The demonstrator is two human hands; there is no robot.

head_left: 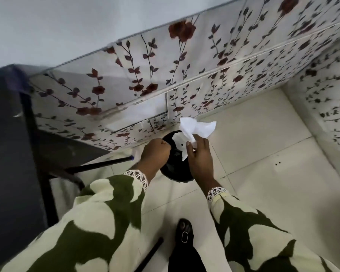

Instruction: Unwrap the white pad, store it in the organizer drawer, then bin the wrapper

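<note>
My right hand (pixel 199 157) pinches a crumpled white wrapper (pixel 197 128) and holds it above a small black bin (pixel 176 165) on the floor. A piece of white paper (pixel 178 141) shows inside the bin's mouth. My left hand (pixel 155 152) is closed into a fist at the bin's left rim; whether it grips the rim or the liner is not visible. The white pad and the organizer drawer are out of view.
A bed with a floral cover (pixel 185 65) stands behind the bin and along the right. A dark table (pixel 10 134) with black legs (pixel 98 165) fills the left. White floor tiles (pixel 263 154) lie to the right. My black shoe (pixel 184 231) is below.
</note>
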